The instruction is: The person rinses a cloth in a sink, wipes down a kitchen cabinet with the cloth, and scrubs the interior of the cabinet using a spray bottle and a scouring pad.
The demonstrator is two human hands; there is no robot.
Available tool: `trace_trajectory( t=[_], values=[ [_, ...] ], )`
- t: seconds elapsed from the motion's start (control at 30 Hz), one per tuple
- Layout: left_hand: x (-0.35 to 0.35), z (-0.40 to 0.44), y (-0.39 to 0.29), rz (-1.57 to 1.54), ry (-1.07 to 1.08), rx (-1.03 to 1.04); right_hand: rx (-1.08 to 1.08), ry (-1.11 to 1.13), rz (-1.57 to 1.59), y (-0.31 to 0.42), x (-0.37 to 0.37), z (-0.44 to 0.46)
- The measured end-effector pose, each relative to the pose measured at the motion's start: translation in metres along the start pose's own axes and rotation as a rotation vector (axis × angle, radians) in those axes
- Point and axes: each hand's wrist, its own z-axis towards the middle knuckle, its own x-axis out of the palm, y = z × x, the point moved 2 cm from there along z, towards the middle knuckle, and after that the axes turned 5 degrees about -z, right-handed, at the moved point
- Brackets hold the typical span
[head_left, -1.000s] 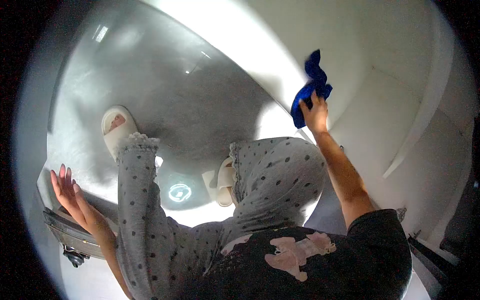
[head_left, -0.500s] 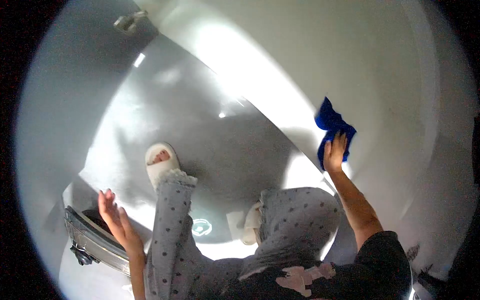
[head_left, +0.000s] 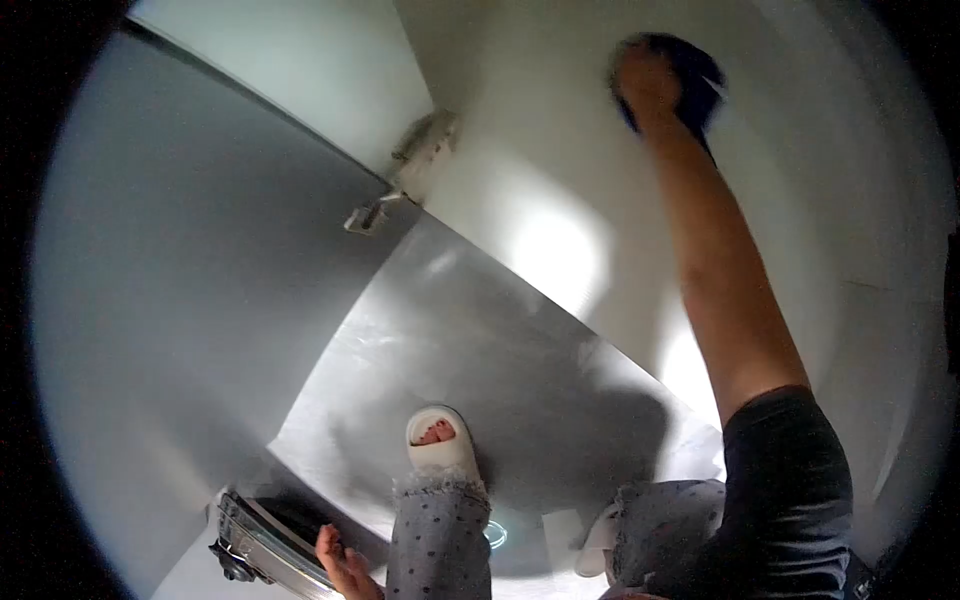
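My right hand (head_left: pixel 648 80) is raised at the top right on the pale wall (head_left: pixel 540 120), on a dark blue cloth (head_left: pixel 698 85). The hand and cloth are blurred by motion, and the cloth spreads out to the right of my fingers. My right arm reaches up at full stretch. Low in view, my left hand (head_left: pixel 345 565) hangs beside my knee with nothing in it. Its fingers are apart and slightly bent, and the wrist is cut off by the frame edge.
A grey panel (head_left: pixel 220 250) stands on the left, with a metal fitting (head_left: pixel 368 216) near the corner. A curved rack-like object (head_left: pixel 275 550) sits at the lower left. My white slippers (head_left: pixel 440 440) rest on the shiny grey floor (head_left: pixel 480 350).
My right hand has moved up the wall with the blue cloth. My view has turned, showing more of the upper wall and corner. The left hand now appears lower in the picture.
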Motion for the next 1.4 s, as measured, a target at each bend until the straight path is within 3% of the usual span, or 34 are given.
trace_trajectory(
  t=[0.03,0.1,0.17,0.2,0.27,0.47,0.57,0.63,0.7,0.77,0.83,0.87,0.9,0.93,1.07,1.13,1.23,1.27,1.4],
  values=[
    [0.010,-0.005,-0.016,0.256,0.100,0.090,0.000,0.009,0.237,0.038,0.020,0.029],
    [0.020,0.000,-0.030,0.332,0.170,0.171,-0.365,-0.224,0.371,0.123,0.008,0.015],
    [0.025,0.000,-0.036,0.357,0.226,0.207,-0.496,0.052,0.494,0.172,-0.017,-0.025],
    [0.027,-0.001,-0.038,0.334,0.204,0.219,-0.600,-0.013,0.614,0.178,-0.023,-0.038],
    [0.029,0.002,-0.041,0.364,0.189,0.238,-0.834,0.068,0.668,0.184,0.010,-0.046],
    [0.048,0.024,-0.069,0.430,0.232,0.368,-1.008,0.065,0.546,0.153,-0.027,-0.053],
    [0.076,0.043,-0.098,0.503,0.313,0.444,-0.758,-0.152,0.444,0.130,-0.025,0.001],
    [0.107,0.061,-0.110,0.626,0.560,0.562,-0.483,-0.156,0.432,0.094,0.012,0.050],
    [0.158,0.082,-0.129,0.566,0.700,0.873,-0.334,-0.668,0.222,0.047,-0.011,0.021],
    [0.222,0.098,-0.151,0.442,0.774,1.083,-0.361,-0.556,0.230,0.025,-0.019,-0.006],
    [0.290,0.106,-0.170,0.370,0.741,1.176,-0.264,-0.063,0.234,0.016,-0.012,-0.036],
    [0.320,0.110,-0.182,0.325,0.741,1.167,-0.280,-0.063,0.224,0.013,-0.003,-0.037],
    [0.353,0.122,-0.188,0.238,0.586,1.289,-0.374,-0.109,0.240,0.010,0.009,-0.035],
    [0.374,0.126,-0.199,0.196,0.543,1.267,-0.466,-0.153,0.260,0.008,0.018,-0.032],
    [0.421,0.138,-0.198,0.175,0.373,1.210,-0.444,-0.180,0.071,0.025,0.031,0.033],
    [0.424,0.148,-0.185,0.362,0.358,1.199,-0.472,-0.124,-0.439,0.041,0.047,0.075],
    [0.423,0.144,-0.179,0.398,0.357,1.165,-0.476,-0.079,-0.511,0.035,0.027,0.083],
    [0.423,0.142,-0.178,0.395,0.362,1.151,-0.373,-0.082,-0.035,0.028,0.025,0.081],
    [0.426,0.137,-0.176,0.388,0.384,1.155,-0.202,0.061,0.314,0.008,0.031,0.108]
  ],
)
